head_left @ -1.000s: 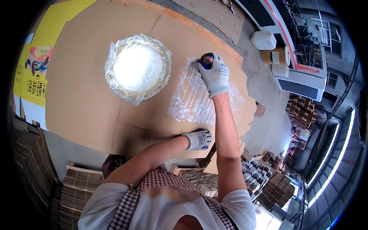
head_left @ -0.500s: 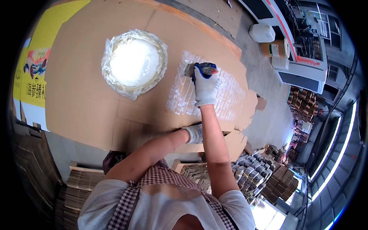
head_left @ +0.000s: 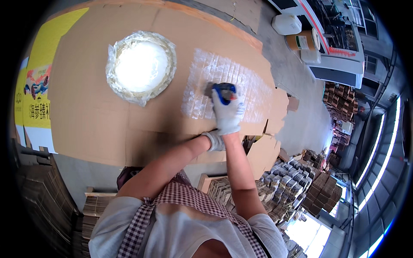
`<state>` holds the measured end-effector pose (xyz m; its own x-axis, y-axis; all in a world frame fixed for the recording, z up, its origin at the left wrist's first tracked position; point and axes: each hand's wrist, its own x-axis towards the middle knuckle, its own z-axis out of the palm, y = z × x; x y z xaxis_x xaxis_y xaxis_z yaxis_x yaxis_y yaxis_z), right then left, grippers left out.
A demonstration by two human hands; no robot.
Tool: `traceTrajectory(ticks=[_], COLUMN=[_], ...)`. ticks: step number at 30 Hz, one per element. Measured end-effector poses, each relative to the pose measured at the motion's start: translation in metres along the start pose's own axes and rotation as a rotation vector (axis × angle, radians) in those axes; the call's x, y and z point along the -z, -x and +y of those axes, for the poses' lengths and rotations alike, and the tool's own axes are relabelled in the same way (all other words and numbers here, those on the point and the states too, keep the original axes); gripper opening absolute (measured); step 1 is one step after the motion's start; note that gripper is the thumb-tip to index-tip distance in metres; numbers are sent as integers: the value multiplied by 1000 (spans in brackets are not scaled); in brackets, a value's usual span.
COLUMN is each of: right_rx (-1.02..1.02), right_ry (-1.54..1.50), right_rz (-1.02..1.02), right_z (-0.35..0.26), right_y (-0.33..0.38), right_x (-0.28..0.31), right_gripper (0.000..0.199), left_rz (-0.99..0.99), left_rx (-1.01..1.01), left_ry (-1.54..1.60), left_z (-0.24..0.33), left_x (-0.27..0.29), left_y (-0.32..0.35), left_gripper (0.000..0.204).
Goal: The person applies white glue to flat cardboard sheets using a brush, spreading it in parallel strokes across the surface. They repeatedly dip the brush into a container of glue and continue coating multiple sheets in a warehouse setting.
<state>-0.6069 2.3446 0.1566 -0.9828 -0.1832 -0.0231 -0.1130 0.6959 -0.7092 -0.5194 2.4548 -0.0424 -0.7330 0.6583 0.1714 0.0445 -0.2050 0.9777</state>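
Observation:
My right hand [head_left: 226, 112], in a white work glove with blue on the fingers, is closed round a dark hand tool [head_left: 226, 92] with a grey-brown end and a red spot; its exact kind is unclear. The tool is over a patch of shiny, clear-whitish strips [head_left: 200, 88] on a brown cardboard sheet [head_left: 86, 86]. My left hand [head_left: 214, 141], also gloved, is at the near edge of the sheet, below my right wrist. My right forearm hides its fingers. To the left stands a round bowl [head_left: 141, 66] with bright white inside and crumpled clear film round its rim.
A yellow printed sheet [head_left: 38, 103] shows at the left edge. Stacked flat cardboard [head_left: 97, 204] and bundled stacks [head_left: 286, 180] stand below the table. Beyond it on the right are a white jerrycan [head_left: 286, 25], a brown drum [head_left: 301, 41] and a machine [head_left: 337, 71].
My right hand has moved toward me with the tool across the shiny patch. My left hand stays near the table edge, closer to the right wrist. The view has shifted slightly.

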Motion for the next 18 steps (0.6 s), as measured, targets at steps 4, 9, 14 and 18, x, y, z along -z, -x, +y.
traceTrajectory(ticks=[4, 9, 14, 18], right_rx=[387, -23, 122, 53], right_ry=[334, 3, 288, 344], right_rz=[27, -36, -56, 118], right_z=[2, -11, 13, 12], right_y=[28, 44, 55, 35], right_x=[-14, -4, -4, 15], right_gripper=[21, 28, 34, 30], left_rz=[-31, -31, -59, -38], left_rx=[106, 169, 186, 213], left_ry=[-64, -81, -72, -71], left_z=[18, 22, 25, 22], left_x=[17, 26, 26, 31], left_y=[-2, 2, 1, 3], left_gripper=[34, 34, 34, 33])
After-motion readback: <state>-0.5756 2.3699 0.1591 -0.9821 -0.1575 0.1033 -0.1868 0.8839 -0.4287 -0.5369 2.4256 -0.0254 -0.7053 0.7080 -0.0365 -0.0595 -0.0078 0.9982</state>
